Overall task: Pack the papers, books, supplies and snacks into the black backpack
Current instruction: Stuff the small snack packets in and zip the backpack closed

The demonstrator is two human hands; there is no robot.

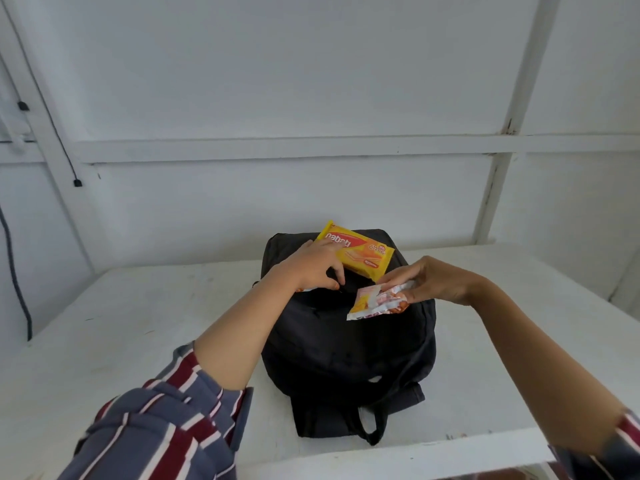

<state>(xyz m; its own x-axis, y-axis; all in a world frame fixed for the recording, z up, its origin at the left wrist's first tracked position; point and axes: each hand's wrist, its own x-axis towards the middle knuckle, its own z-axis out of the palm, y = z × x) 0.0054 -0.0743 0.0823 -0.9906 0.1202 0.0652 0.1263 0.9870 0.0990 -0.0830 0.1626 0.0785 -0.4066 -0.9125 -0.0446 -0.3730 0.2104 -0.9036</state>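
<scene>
- Lying flat on the table (104,323), the backpack (346,358) showed no clear opening.
- Left hand (311,268) curled beside the wafers (360,252); grip unclear.
- Right hand (436,280) pinched a packet (374,303) over the backpack. With so light a hold, it could slip off!

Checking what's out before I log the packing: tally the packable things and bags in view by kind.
Snack packets: 2, a yellow wafer pack and a white-and-orange packet
Backpacks: 1, the black backpack
Total: 3
</scene>
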